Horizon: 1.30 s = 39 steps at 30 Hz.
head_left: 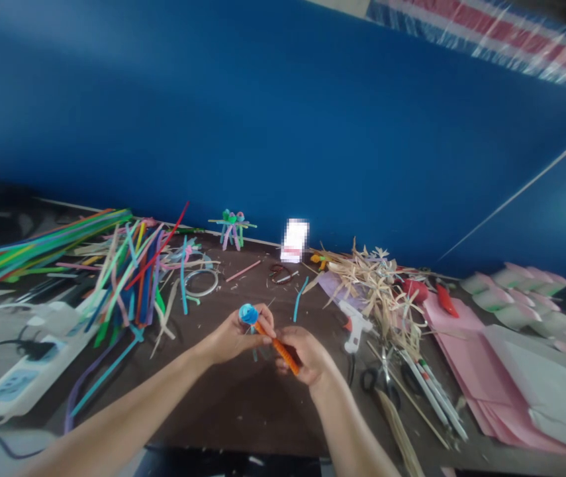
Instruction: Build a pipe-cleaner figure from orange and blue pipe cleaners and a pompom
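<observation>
At the far left a power strip [14, 384] lay aslant on the dark table [263, 424], and beside it spread a loose heap of coloured fuzzy stems [146, 278]. To the right of these, over the near middle of the table, came the person's left hand [235, 336], its fingers and thumb closed around the upper end of the work. There sat a blue coil [247, 313], at the top left end of an orange ribbed stick [285, 356]; whether the two were joined could not be told.

The stick's long axis slanted from the coil down and rightward, back toward the person, bridging both hands. The left hand was the nearer to the coil; the right hand [310, 354] gripped the lower half of the stick between thumb and fingers, with the orange end showing against the palm side.

A short blue stem [300, 299] lay beyond the right hand, apart from it. Farther right were a white glue gun [356, 326], then scissors [386, 366], and last the pink sheets [466, 364].
</observation>
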Tool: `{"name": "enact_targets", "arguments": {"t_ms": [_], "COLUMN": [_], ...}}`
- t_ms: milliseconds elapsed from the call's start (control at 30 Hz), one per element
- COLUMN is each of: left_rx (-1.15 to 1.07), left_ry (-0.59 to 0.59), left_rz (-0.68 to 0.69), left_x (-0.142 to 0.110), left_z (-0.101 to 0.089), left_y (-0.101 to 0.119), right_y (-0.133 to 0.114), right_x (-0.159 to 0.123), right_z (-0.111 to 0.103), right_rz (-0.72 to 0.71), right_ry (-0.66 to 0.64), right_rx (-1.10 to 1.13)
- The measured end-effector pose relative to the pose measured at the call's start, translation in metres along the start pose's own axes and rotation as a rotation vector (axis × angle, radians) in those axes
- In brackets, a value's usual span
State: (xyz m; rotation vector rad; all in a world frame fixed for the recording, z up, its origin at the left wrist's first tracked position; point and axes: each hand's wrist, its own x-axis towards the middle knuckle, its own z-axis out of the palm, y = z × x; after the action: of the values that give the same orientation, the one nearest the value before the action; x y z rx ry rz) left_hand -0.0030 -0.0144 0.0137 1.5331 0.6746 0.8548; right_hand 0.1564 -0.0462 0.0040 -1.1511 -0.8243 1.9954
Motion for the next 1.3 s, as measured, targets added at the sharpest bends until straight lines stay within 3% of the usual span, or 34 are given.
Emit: {"name": "enact_targets", "arguments": {"t_ms": [100, 167, 233, 300, 367, 433, 533, 667, 867, 967, 1133, 1300], "left_rx": [-0.024, -0.023, -0.006, 0.01, 0.01, -0.011, -0.048, -0.084, -0.187, -0.191, -0.13, -0.136], "left_ry": [0.009, 0.072, 0.146, 0.195, 0.233, 0.267, 0.282, 0.262, 0.262, 0.233, 0.104, -0.011], "left_rz": [0.005, 0.0, -0.021, -0.058, -0.103, -0.145, -0.183, -0.171, -0.116, -0.075, -0.006, -0.037], "left_x": [0.0, 0.0, 0.0, 0.0, 0.001, 0.002, 0.002, 0.002, 0.004, 0.006, 0.01, 0.015], "left_z": [0.003, 0.004, 0.004, 0.004, 0.005, 0.006, 0.01, 0.012, 0.013, 0.011, 0.004, -0.001], "left_y": [-0.001, -0.004, -0.007, -0.011, -0.015, -0.017, -0.018, -0.018, -0.024, -0.025, -0.015, -0.005], "right_y": [0.004, 0.005, 0.005, 0.005, 0.004, 0.004, 0.005, 0.01, 0.017, 0.016, 0.007, 0.003], "right_x": [0.002, 0.003, 0.002, -0.003, -0.011, -0.019, -0.025, -0.022, -0.015, -0.013, -0.013, -0.014], "right_z": [-0.002, -0.005, -0.007, -0.008, -0.005, 0.001, 0.009, 0.01, 0.003, 0.003, 0.004, 0.002], "right_rz": [0.056, -0.001, -0.17, -0.439, -0.715, -0.904, -1.003, -0.999, -0.927, -0.873, -0.657, -0.539], "right_ry": [-0.026, 0.053, 0.233, 0.461, 0.595, 0.598, 0.555, 0.553, 0.561, 0.542, 0.411, 0.297], "right_rx": [0.066, 0.023, -0.105, -0.323, -0.573, -0.833, -1.143, -1.27, -1.239, -1.097, -0.756, -0.486]}}
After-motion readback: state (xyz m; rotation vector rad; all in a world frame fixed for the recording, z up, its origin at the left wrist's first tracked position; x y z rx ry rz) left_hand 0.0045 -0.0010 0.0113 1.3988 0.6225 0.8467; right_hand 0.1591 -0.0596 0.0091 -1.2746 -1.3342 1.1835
